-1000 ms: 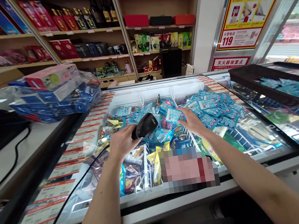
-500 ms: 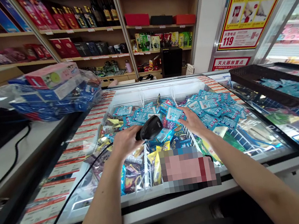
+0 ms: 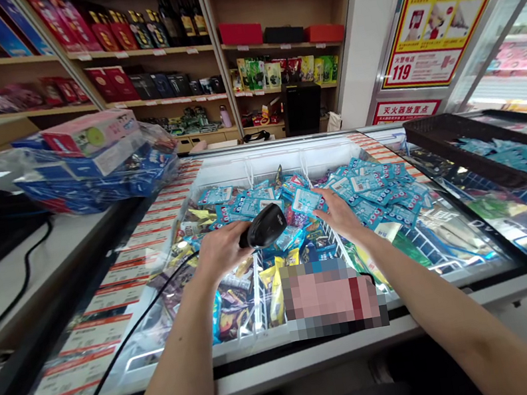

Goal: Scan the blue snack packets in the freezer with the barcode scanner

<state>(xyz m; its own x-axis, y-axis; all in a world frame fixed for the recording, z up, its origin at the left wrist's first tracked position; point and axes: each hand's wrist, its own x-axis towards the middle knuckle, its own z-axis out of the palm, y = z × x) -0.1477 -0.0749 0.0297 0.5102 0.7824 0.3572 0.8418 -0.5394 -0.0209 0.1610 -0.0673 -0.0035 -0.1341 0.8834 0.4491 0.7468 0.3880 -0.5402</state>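
A black corded barcode scanner (image 3: 268,225) is gripped in my left hand (image 3: 222,250), its head tilted to the right over the freezer's contents. Between the fingers of my right hand (image 3: 337,213) is a light blue packet (image 3: 307,202), its printed barcode side facing up. The scanner's head and the packet are close but apart. Many more light blue packets (image 3: 378,188) lie heaped to the right of my right hand. Others (image 3: 244,204) lie behind the scanner. Below my hands, yellow ice cream wrappers (image 3: 273,290) fill part of a white wire basket.
The chest freezer's front edge (image 3: 283,373) runs before me. A dark brown tray (image 3: 434,128) with blue packets rests on the right. Bagged boxes (image 3: 95,158) stand at left. The scanner's cord (image 3: 130,341) trails across the price-labelled glass. A pixelated patch hides part of the front.
Both hands stay almost where they were, holding the scanner and the packet. The view has shifted very slightly.
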